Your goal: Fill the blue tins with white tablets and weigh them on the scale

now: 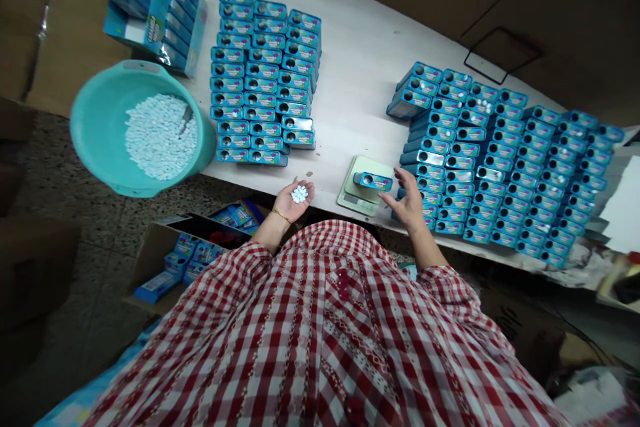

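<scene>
My left hand (294, 199) is palm up at the table's front edge, cupping a small heap of white tablets (299, 194). My right hand (409, 199) hovers with its fingers spread and nothing in them, just right of a small blue tin (373, 181). The tin lies on a pale green scale (363, 188), its round opening facing me. To the left, a teal basin (107, 110) holds many white tablets and a scoop (186, 118).
Stacks of blue tins stand on the white table: one block at the left (263, 77), a larger one at the right (505, 160). Blue display boxes (150, 7) sit at the far left. A carton of tins (195, 257) rests on the floor.
</scene>
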The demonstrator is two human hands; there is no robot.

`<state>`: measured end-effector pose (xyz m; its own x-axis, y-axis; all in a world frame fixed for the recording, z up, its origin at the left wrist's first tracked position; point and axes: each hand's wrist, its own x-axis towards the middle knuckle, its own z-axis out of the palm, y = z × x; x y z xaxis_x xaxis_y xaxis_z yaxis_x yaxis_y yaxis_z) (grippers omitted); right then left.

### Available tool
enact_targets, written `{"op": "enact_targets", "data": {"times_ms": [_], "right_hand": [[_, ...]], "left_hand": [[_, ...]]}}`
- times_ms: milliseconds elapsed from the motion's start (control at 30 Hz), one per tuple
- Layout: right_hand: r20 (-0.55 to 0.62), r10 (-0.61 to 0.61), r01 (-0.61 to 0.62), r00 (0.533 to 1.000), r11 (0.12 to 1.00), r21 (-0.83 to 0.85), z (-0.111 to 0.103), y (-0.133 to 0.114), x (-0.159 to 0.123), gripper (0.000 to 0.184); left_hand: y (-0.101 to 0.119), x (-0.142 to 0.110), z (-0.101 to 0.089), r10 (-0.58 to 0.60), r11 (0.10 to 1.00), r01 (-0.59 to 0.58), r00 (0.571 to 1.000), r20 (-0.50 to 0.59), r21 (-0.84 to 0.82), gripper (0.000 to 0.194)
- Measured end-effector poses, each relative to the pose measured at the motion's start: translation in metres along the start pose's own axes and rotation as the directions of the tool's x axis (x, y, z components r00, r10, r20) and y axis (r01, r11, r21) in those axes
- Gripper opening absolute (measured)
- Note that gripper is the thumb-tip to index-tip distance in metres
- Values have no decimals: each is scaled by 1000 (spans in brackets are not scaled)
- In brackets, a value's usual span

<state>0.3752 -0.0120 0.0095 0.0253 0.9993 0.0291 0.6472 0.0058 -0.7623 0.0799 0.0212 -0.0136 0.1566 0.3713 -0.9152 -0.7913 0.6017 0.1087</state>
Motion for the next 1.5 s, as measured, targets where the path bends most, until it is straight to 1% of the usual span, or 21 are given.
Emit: {"op": "enact_targets", "data": {"times_ms": [200, 300, 400, 500, 567, 667, 733, 767, 800, 833, 900, 967, 1000, 1033, 1067, 1133, 1200, 1267, 1367, 1433, 1500], "right_hand": [[82, -26, 32, 996, 997, -72, 6, 11, 0, 68], [121, -48, 61, 991, 992, -110, 7, 13, 2, 49], [141, -97, 115, 985, 985, -126, 15, 5, 16, 34], [201, -179, 203, 963, 974, -105, 45, -17, 43, 33], [251, -203, 233, 946, 968, -97, 78, -38, 64, 32], [313, -174, 219, 934, 969, -114, 128, -67, 87, 34], [332, -180, 217, 926, 973, -78, 145, -74, 98, 40], [323, -199, 226, 925, 973, -50, 145, -72, 102, 42], [294, -222, 241, 930, 970, -29, 139, -67, 107, 43], [242, -241, 255, 940, 966, -30, 127, -58, 113, 42], [80, -242, 251, 967, 961, -118, 89, -32, 127, 34], [-109, -190, 151, 976, 945, -291, 43, -1, 145, 29], [-178, -159, 83, 971, 924, -373, 22, 14, 155, 28], [-209, -134, 28, 969, 895, -446, 4, 27, 165, 27], [-201, -123, 4, 972, 861, -508, -9, 38, 175, 27], [-117, -138, 41, 984, 799, -600, -22, 53, 192, 24], [-17, -177, 124, 984, 755, -644, -23, 58, 201, 22], [79, -223, 218, 972, 714, -665, -21, 54, 199, 22], [215, -266, 338, 940, 626, -703, -24, 34, 173, 26], [301, -272, 406, 914, 571, -714, -26, 13, 144, 29], [410, -275, 492, 870, 544, -680, -24, -11, 109, 31]], "left_hand": [[3, -1, -4, 4, 1000, -3, 1000, 11, -25, 22], [4, -2, -6, 2, 999, -2, 1000, 9, -36, 23], [6, -6, -8, 21, 998, -21, 1000, -2, -65, 23], [10, -11, -12, 59, 992, -60, 998, -14, -114, 21], [11, -14, -16, 79, 986, -80, 997, -12, -143, 21], [11, -18, -20, 87, 983, -89, 996, -20, -161, 21], [11, -18, -22, 85, 983, -90, 996, -37, -163, 20], [10, -17, -23, 85, 983, -91, 995, -46, -162, 20], [10, -16, -23, 83, 983, -91, 995, -52, -160, 20], [9, -14, -22, 79, 984, -87, 995, -56, -156, 20], [8, -10, -17, 64, 987, -73, 996, -61, -146, 20], [7, -6, -9, 53, 989, -61, 997, -64, -136, 19], [6, -5, -4, 51, 989, -59, 997, -61, -133, 19], [6, -4, 2, 53, 990, -60, 997, -56, -130, 19], [5, -4, 7, 57, 990, -63, 997, -49, -129, 19], [5, -5, 15, 60, 990, -63, 998, -30, -125, 19], [4, -8, 19, 61, 991, -62, 998, -14, -119, 19], [3, -10, 17, 66, 991, -66, 998, -1, -114, 18], [0, -12, 10, 64, 992, -64, 998, -7, -105, 18], [-3, -12, 7, 49, 995, -52, 998, -25, -89, 19], [-6, -12, 6, 29, 997, -31, 999, -37, -66, 20]]}}
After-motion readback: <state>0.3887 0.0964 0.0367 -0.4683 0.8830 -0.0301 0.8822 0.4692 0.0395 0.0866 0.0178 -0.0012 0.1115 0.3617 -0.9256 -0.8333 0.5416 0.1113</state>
